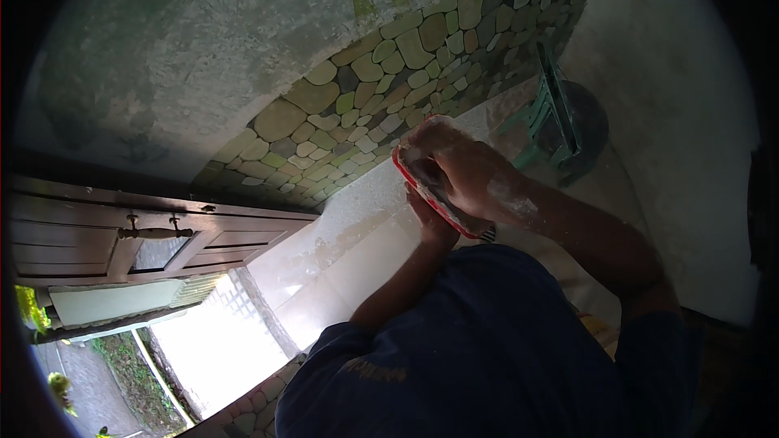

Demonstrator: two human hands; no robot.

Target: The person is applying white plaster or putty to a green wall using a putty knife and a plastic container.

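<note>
My right hand (475,178), dusted pale at the wrist, is closed on the top of a float-like rectangular tool (422,136) with a red edge and a smeared, dirty upper side. My left hand (430,219) is under the tool and touches it; most of its fingers are hidden behind it, so their grip is unclear. The tool is held in front of my dark blue shirt, above the pale tiled floor (316,276).
A rough plastered wall (162,40) has a band of irregular stone tiles (414,40). A green plastic chair (544,126) stands at the back right beside a pale wall (665,138). At left, a wooden door (65,235) is by a bright doorway.
</note>
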